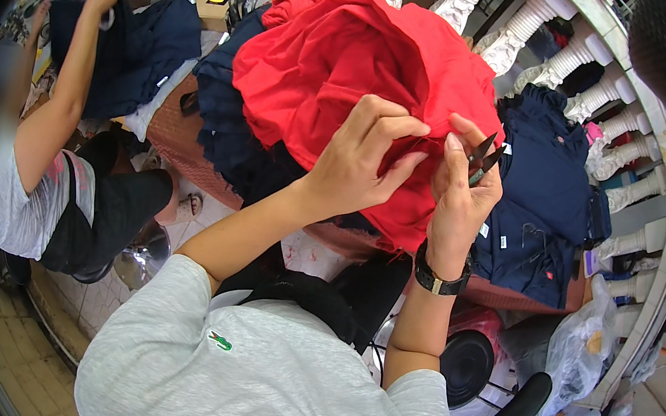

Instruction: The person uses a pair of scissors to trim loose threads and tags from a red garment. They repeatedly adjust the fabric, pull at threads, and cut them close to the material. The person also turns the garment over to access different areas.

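Observation:
A large heap of red cloth (344,65) lies bunched in front of me, with a fold opening toward my hands. My left hand (366,153) is bent over its near edge, fingers curled on the fabric; the exact grip is partly hidden. Close by on the right, my right hand (464,184) holds small dark thread snips (485,157), blades pointing up and away. Its thumb and forefinger also press at the red edge. Loose red threads hang along that edge. A dark watch band (439,282) circles my right wrist.
Navy garments (544,187) are stacked on the right, and more navy cloth (233,100) lies under the red heap's left. At far left a co-worker (57,169) handles navy cloth. White balusters (510,41) line the back. A cardboard box (213,0) and plastic bag (581,353) stand nearby.

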The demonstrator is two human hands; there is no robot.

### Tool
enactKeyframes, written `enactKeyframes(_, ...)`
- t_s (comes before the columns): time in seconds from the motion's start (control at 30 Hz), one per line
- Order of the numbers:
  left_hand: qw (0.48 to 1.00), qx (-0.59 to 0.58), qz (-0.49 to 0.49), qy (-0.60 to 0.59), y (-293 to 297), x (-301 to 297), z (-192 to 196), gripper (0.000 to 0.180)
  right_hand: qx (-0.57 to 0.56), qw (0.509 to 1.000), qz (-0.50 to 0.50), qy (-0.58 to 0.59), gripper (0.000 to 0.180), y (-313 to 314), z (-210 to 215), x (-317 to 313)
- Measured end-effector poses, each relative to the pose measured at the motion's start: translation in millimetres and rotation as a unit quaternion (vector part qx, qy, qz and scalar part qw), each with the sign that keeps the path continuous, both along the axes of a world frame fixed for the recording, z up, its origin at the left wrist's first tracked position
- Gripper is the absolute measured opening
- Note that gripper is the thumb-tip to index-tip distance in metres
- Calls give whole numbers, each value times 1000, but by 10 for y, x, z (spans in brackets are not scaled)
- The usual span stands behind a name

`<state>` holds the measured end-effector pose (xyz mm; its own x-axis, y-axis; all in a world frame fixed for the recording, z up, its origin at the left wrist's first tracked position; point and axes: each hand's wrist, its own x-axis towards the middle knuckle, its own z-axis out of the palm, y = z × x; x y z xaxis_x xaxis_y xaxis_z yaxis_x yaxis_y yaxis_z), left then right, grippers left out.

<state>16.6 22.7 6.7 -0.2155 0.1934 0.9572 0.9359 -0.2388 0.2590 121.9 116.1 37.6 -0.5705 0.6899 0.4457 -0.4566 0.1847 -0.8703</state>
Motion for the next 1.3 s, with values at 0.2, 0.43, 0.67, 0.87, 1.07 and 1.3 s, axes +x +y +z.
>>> enactKeyframes(0.2, 999, -5, 26, -30, 114, -14, 112, 41, -9, 1000, -11, 15, 18, -43, 81, 21)
enactKeyframes(0.43, 999, 29, 34, 16, 60, -159, 193, 28, -9, 1000, -23, -4, 18, -78, 115, 48)
enactKeyframes(0.67, 961, 28, -178, -210, -126, -129, 116, 8, 52, 998, -25, -33, 19, -161, 57, 45)
enactKeyframes(0.87, 920, 79, -261, -280, -104, -123, 9, 7, 66, 997, 22, -14, 11, -311, 27, 49)
enactKeyframes(1.07, 924, 57, -266, -268, -111, -104, 6, 4, 100, 984, 76, -129, 40, -424, -18, 48)
enactKeyframes(1.3, 943, 36, -219, -249, -164, -75, -18, 5, 131, 979, 52, -144, 39, -386, -15, -51)
